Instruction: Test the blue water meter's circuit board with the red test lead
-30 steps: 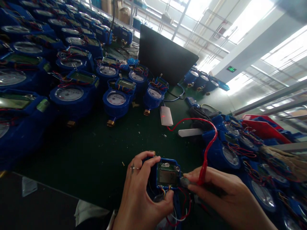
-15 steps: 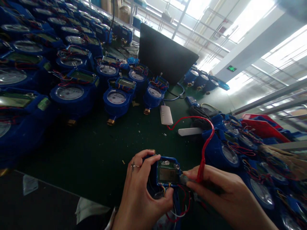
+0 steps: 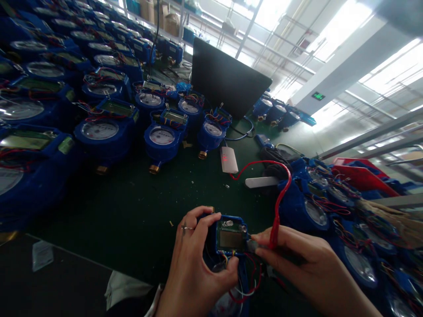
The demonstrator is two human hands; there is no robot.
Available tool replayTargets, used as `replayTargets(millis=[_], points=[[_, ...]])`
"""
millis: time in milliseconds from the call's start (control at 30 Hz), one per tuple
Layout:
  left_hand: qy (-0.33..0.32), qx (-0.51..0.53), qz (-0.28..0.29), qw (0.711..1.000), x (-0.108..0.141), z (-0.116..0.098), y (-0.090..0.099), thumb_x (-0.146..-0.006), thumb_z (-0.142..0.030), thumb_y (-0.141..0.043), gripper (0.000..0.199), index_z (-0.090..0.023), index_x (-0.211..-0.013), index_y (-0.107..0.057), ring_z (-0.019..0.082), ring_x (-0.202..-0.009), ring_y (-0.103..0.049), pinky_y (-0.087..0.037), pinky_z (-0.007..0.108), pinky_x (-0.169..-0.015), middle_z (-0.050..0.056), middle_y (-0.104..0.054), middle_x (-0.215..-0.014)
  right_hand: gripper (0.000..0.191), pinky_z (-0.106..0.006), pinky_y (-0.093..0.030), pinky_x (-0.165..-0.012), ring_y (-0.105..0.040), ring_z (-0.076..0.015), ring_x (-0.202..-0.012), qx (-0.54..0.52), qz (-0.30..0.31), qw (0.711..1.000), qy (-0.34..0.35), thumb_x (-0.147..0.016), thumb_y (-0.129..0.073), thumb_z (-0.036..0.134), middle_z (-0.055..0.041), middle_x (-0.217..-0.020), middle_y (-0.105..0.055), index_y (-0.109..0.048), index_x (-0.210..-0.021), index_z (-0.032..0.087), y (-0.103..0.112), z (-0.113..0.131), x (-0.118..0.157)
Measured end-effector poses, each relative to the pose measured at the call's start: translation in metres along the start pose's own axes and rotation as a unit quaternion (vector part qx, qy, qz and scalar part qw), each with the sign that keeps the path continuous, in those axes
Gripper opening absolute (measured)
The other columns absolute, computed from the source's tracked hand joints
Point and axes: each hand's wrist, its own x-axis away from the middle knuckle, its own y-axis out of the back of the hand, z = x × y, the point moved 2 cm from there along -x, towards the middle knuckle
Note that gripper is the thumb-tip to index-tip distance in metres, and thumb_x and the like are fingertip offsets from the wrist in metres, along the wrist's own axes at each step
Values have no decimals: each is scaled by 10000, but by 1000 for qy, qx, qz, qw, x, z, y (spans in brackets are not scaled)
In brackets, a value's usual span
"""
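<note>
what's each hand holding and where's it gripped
Left hand grips the blue meter by its left side and lower edge. Right hand pinches a red clip against its right edge.

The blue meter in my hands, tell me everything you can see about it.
The blue meter looks like a blue plastic housing, opened on top so a green circuit board with a grey display panel shows. Red, white and yellow wires spill from its lower edge. It sits low over the dark green table mat. The left hand grips its left side, thumb at the lower edge. The right hand presses a small metal clip on a red lead to its right edge.
</note>
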Motion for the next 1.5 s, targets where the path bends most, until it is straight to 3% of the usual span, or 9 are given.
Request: replayTargets(millis=[467, 533, 633, 733, 1233, 1500], points=[[6, 10, 2, 1000, -1, -1, 0, -699, -194, -706, 568, -287, -1224, -509, 315, -1233, -483, -466, 542, -1011, 79, -456, -1328, 109, -201, -571, -551, -701, -163, -627, 4, -8, 1000, 2, -860, -650, 244, -20, -757, -740, -723, -789, 206, -3, -3, 3], [8, 11, -4, 1000, -1, -1, 0, -697, -189, -703, 573, -296, -1221, -501, 310, -1231, -483, -463, 547, -1011, 71, -454, -1326, 66, -185, -578, -567, -705, -154, -638, -12, -19, 1000, 8, -850, -671, 222, -18, -807, -750, -736, -861, 213, -6, -6, 5], [9, 15, -12, 1000, 0, -2, 0, -696, -176, -695, 574, -302, -1216, -489, 309, -1231, -479, -455, 561, -1011, 66, -455, -1319, 154, -168, -589, -628, -727, -155, -733, -22, -28, 999, 18, -877, -657, 215, -20, -916, -761, -736, -1006, 239, -10, -13, 12], [7, 15, -6, 1000, 1, -2, 0, -704, -173, -693, 582, -313, -1224, -475, 304, -1237, -475, -462, 552, -1006, 60, -449, -1323, 163, -155, -584, -713, -731, -151, -835, 3, -41, 999, 26, -907, -633, 219, -2, -973, -757, -720, -1036, 269, -12, -19, 19], [6, 7, -5, 1000, 1, -3, 0, -689, -177, -691, 573, -290, -1220, -510, 312, -1213, -497, -492, 520, -978, 72, -472, -1327, 207, -99, -559, -733, -722, -109, -834, 34, -39, 998, 46, -950, -551, 180, 25, -1007, -732, -647, -1098, 288, -12, -24, 29], [32, 26, -20, 999, 2, -8, -1, -681, -169, -666, 560, -303, -1207, -528, 306, -1220, -487, -474, 524, -991, 56, -477, -1324, 211, -90, -568, -738, -727, -105, -831, 20, -68, 997, 40, -954, -550, 211, 49, -1009, -729, -645, -1107, 319, -16, -27, 32]])
